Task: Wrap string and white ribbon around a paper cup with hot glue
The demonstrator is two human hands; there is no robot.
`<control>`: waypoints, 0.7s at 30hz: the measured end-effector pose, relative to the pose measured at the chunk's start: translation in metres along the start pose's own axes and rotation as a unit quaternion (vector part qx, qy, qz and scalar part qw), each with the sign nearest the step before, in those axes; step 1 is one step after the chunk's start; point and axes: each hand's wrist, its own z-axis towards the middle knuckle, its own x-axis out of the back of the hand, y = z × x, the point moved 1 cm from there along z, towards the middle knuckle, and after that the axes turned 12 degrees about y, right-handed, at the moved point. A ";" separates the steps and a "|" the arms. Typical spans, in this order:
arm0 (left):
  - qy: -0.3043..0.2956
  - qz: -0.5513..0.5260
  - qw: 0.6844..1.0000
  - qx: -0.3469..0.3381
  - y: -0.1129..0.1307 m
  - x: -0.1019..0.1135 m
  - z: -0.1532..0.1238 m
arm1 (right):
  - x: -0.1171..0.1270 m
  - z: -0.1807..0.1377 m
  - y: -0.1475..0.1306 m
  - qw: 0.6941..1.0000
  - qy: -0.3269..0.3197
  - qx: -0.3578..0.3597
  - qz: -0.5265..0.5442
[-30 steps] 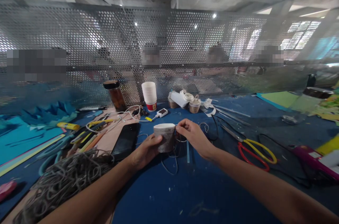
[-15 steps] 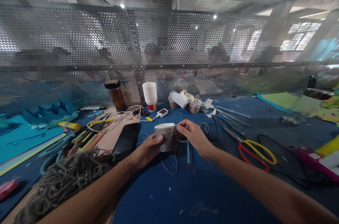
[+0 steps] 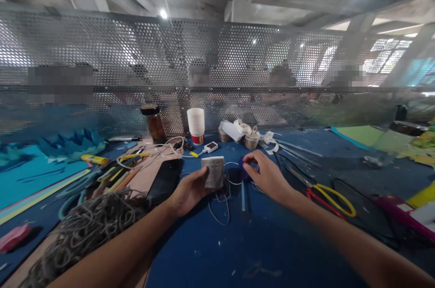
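A paper cup (image 3: 214,173) wrapped in grey cord is in my left hand (image 3: 189,192), thumb on its near side and fingers behind. The cup is tilted, so its white rim shows as a thin line. To its right, my right hand (image 3: 268,177) is closed in a pinch, with a thin length of cord (image 3: 232,163) running from the cup toward its fingertips. More loose cord (image 3: 219,220) loops below the cup. A clear glue stick (image 3: 243,197) lies below my right fingertips. Beside those fingertips is a small dark blue patch that I cannot make out.
A tangled grey cord pile (image 3: 98,229) and a phone (image 3: 165,177) lie left. Stacked paper cups (image 3: 196,124), a brown jar (image 3: 154,125) and a tape measure (image 3: 240,125) stand behind. Scissors (image 3: 331,197) and a magenta tool (image 3: 404,211) lie right. A perforated screen (image 3: 217,61) closes the back.
My right hand has moved right, away from the cup, and the cord between them has lengthened. The cup has turned and tilted slightly in my left hand. The view has shifted a little.
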 end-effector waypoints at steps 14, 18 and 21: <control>-0.028 0.050 0.998 -0.020 -0.003 0.002 0.001 | -0.003 -0.040 0.041 0.945 -0.088 0.087 -0.302; -0.007 0.029 0.999 -0.014 -0.001 0.002 0.002 | -0.005 -0.039 0.042 0.939 -0.086 0.111 -0.315; 0.002 0.015 1.000 -0.009 0.000 0.002 0.003 | -0.003 -0.037 0.042 0.942 -0.045 0.108 -0.314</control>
